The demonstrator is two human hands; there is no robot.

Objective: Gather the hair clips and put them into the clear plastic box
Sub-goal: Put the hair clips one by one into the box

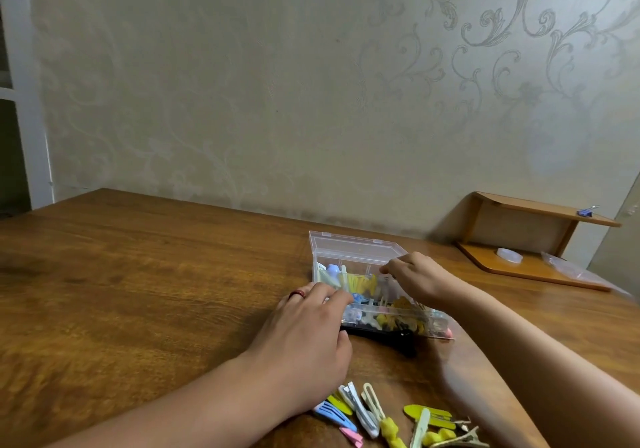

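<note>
A clear plastic box (360, 252) stands open on the wooden table (138, 274), its lid tilted back and several coloured hair clips inside. My left hand (304, 337) rests against the box's near left corner, fingers curled at its edge. My right hand (417, 276) reaches over the box's right side, fingertips pinched together above the contents; whether they hold a clip is hidden. A black clip (388, 337) lies just in front of the box. A pile of loose hair clips (391, 420), yellow, blue, pink and white, lies near the table's front edge.
A small wooden shelf (533, 236) stands at the back right with a purple clip (587, 211) on top and a white round item (509, 255) on its base. A clear plastic bag (571, 269) lies beside it. The wall runs close behind the table.
</note>
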